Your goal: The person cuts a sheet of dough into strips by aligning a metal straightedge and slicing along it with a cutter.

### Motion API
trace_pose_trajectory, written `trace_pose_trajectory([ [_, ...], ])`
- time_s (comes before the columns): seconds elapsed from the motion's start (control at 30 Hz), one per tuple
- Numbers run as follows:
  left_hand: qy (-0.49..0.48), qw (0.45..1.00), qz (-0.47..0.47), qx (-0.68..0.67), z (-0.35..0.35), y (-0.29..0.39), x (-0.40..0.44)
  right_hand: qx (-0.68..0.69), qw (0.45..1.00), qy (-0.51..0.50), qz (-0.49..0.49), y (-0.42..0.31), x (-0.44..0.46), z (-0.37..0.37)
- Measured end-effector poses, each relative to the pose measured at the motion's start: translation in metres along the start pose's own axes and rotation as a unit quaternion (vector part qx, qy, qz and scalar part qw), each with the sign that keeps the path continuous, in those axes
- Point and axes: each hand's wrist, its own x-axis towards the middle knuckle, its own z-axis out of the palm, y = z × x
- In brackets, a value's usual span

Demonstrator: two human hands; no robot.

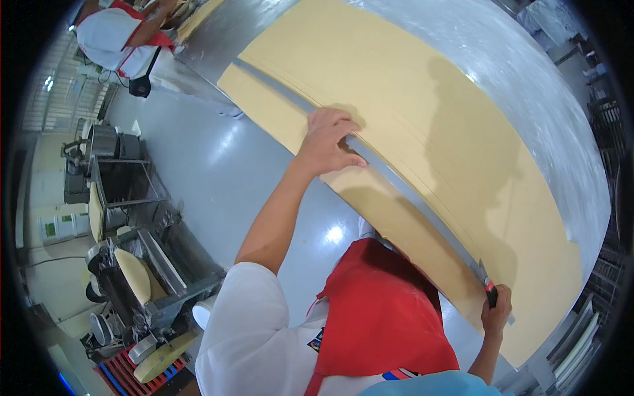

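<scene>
A wide, pale yellow sheet of dough point(409, 86) lies across the metal table. Along its near side runs a long metal ruler point(422, 204). My left hand point(328, 140) is on the ruler near its middle, thumb on the near side and fingers on the far side. At the lower right, my right hand point(496, 311) is closed around a knife point(489, 290) with a black and red handle. Its blade points away from me along the ruler's far edge, against the dough. A narrow band of dough point(389, 204) lies between the ruler and my body.
The metal table point(528, 86) shows beyond the sheet. At the upper left a co-worker point(122, 39) in white and red stands by the table. A mixer-like machine point(102, 152) and a bench point(165, 270) with pans stand at left. Racks point(604, 231) line the right side.
</scene>
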Motion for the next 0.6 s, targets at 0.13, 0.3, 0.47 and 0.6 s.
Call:
trace_pose_trajectory([
  [0.13, 0.089, 0.979, -0.136, 0.124, 0.007, 0.012, -0.009, -0.004, 1.0, 0.005, 0.013, 0.013, -0.012, -0.001],
  [0.3, -0.097, 0.936, -0.27, 0.205, -0.012, 0.008, 0.005, -0.022, 0.994, -0.076, 0.07, 0.036, -0.014, 0.005],
  [0.47, -0.148, 0.946, -0.201, 0.207, -0.033, -0.01, 0.015, -0.018, 0.999, -0.031, 0.002, 0.021, -0.013, -0.007],
  [0.6, -0.185, 0.926, -0.235, 0.23, -0.017, -0.058, 0.024, -0.019, 0.999, -0.016, 0.027, 0.031, -0.024, 0.005],
])
